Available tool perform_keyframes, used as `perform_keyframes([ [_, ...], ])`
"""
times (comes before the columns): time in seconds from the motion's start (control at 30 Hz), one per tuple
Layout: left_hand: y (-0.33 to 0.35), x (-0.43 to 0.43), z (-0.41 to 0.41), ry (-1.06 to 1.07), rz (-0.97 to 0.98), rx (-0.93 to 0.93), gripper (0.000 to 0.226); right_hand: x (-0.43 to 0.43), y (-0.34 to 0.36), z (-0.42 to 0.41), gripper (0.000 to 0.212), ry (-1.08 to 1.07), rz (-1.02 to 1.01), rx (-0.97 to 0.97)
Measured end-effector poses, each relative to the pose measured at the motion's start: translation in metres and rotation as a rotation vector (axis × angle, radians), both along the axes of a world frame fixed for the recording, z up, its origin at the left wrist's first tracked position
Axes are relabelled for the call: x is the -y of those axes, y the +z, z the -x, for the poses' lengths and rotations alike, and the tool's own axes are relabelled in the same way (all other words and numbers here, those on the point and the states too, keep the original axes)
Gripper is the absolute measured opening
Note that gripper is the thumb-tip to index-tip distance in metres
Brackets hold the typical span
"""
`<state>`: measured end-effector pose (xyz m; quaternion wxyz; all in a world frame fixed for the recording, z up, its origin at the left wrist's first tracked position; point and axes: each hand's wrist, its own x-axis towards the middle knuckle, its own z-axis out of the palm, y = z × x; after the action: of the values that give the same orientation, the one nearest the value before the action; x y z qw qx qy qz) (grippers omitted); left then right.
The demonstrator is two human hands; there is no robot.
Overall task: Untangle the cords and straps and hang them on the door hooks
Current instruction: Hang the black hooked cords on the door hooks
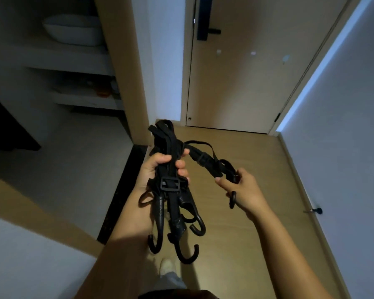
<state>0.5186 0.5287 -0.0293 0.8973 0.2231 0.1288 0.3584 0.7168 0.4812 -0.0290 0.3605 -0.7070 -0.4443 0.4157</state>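
- Hook ends (186, 254) dangle below left grip (158, 171), which is clenched round the bundle (163, 137); long axis upright.
- One strap (203, 160) runs rightward from the bundle to right grip (244, 188), which pinches its end.
- Door hooks (253, 53) are well ahead of both grips.

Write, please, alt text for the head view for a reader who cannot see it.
A person's left hand grips a tangled bundle of black hooked cords and straps, while the right hand holds one strand stretched out sideways. Ahead stands a closed wooden door with small pale hooks.
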Motion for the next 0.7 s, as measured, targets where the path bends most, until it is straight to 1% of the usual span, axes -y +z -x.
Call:
perform_keyframes([
  [0.07, 0.005, -0.031, -0.007, -0.031, -0.008, -0.044, 0.045, -0.029, 0.003, 0.000, 0.035, -0.018, -0.012, 0.121],
  [0.17, 0.012, -0.075, -0.019, -0.081, -0.043, -0.103, 0.048, -0.071, 0.004, 0.000, 0.049, -0.101, -0.017, 0.299],
  [0.2, 0.014, -0.088, -0.022, -0.099, -0.047, -0.112, 0.048, -0.084, 0.004, 0.000, 0.053, -0.129, -0.013, 0.324],
  [0.27, 0.018, -0.113, -0.027, -0.151, -0.060, -0.136, 0.048, -0.107, 0.005, 0.002, 0.058, -0.135, -0.071, 0.336],
  [0.33, 0.022, -0.133, -0.034, -0.232, -0.070, -0.195, 0.048, -0.129, 0.009, 0.006, 0.062, -0.036, -0.177, 0.329],
  [0.4, 0.024, -0.151, -0.041, -0.305, -0.082, -0.270, 0.049, -0.150, 0.016, 0.010, 0.060, 0.123, -0.227, 0.252],
  [0.43, 0.026, -0.159, -0.043, -0.337, -0.093, -0.293, 0.049, -0.162, 0.019, 0.011, 0.058, 0.190, -0.231, 0.163],
  [0.5, 0.028, -0.178, -0.047, -0.378, -0.112, -0.312, 0.049, -0.185, 0.024, 0.011, 0.051, 0.251, -0.210, -0.060],
  [0.53, 0.028, -0.187, -0.049, -0.386, -0.115, -0.322, 0.049, -0.197, 0.024, 0.008, 0.045, 0.252, -0.215, -0.111],
  [0.6, 0.028, -0.207, -0.052, -0.387, -0.120, -0.332, 0.052, -0.221, 0.018, -0.002, 0.027, 0.242, -0.248, -0.122],
  [0.63, 0.028, -0.217, -0.053, -0.382, -0.130, -0.323, 0.052, -0.232, 0.017, -0.008, 0.023, 0.230, -0.256, -0.146],
  [0.7, 0.025, -0.238, -0.057, -0.345, -0.140, -0.318, 0.047, -0.256, 0.021, -0.019, 0.026, 0.160, -0.254, -0.216],
])
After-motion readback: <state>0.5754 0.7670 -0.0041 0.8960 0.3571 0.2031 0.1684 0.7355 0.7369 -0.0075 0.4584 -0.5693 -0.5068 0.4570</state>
